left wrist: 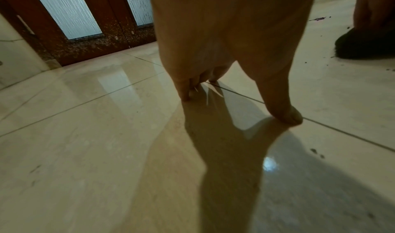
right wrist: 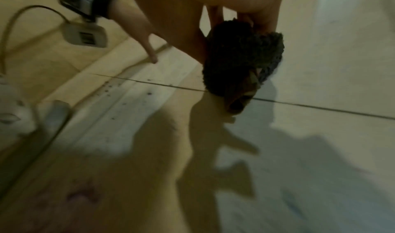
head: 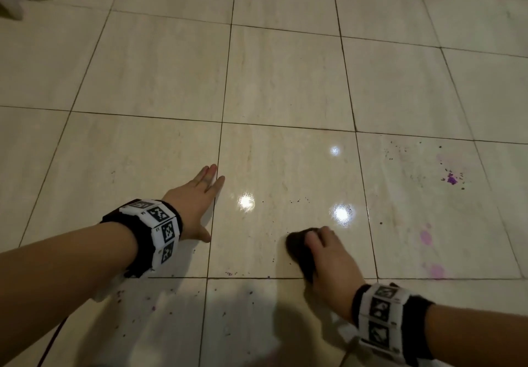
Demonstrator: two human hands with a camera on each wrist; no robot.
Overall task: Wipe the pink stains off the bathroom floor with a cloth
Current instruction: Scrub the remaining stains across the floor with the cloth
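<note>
My right hand (head: pixel 323 252) grips a bunched dark brown cloth (head: pixel 300 249) and presses it on the glossy cream tile floor (head: pixel 285 81); the cloth (right wrist: pixel 243 59) hangs dark and fuzzy under the fingers in the right wrist view. My left hand (head: pixel 197 204) lies flat on the floor to the left, fingers straight, its fingertips (left wrist: pixel 292 116) touching the tile by a grout line. Pink stains (head: pixel 425 236) and a second patch (head: pixel 437 271) lie right of the cloth. A purple smear (head: pixel 451 179) sits farther right. From the left wrist view the cloth (left wrist: pixel 367 45) shows at the right edge.
Dark specks (head: pixel 297 201) scatter around the cloth and along the near grout line (head: pixel 243 276). A dark wooden door with frosted glass panels (left wrist: pixel 85 25) stands beyond my left hand. A white device on a cable (right wrist: pixel 85 35) hangs from my left wrist.
</note>
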